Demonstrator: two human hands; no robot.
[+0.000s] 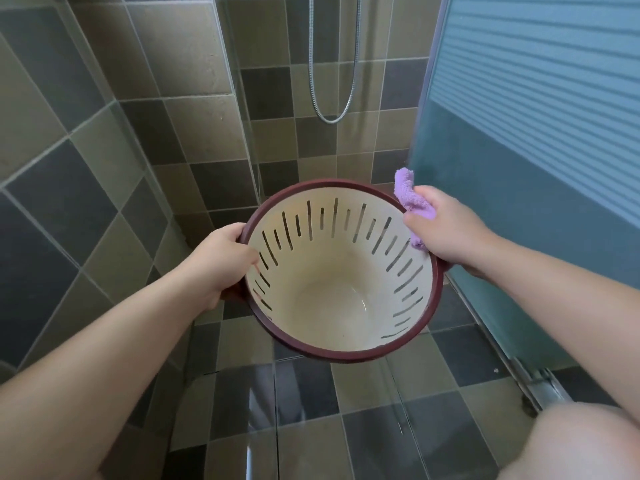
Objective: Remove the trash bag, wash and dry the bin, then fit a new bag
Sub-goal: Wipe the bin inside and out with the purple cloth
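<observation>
Head view looks down into a shower corner with brown and grey tiled walls [104, 140], a tiled floor [363, 403] and a frosted blue-green door [536, 133] on the right. A metal shower hose [334, 117] loops against the back wall. Held in the air between both arms is the bin [332, 292], cream inside with slotted walls and a dark red rim, mouth tilted toward the camera. The left hand [221, 265] grips its left rim, thumb inside. The right hand [446, 230] clutches a purple cloth [410, 199] against the upper right rim.
</observation>
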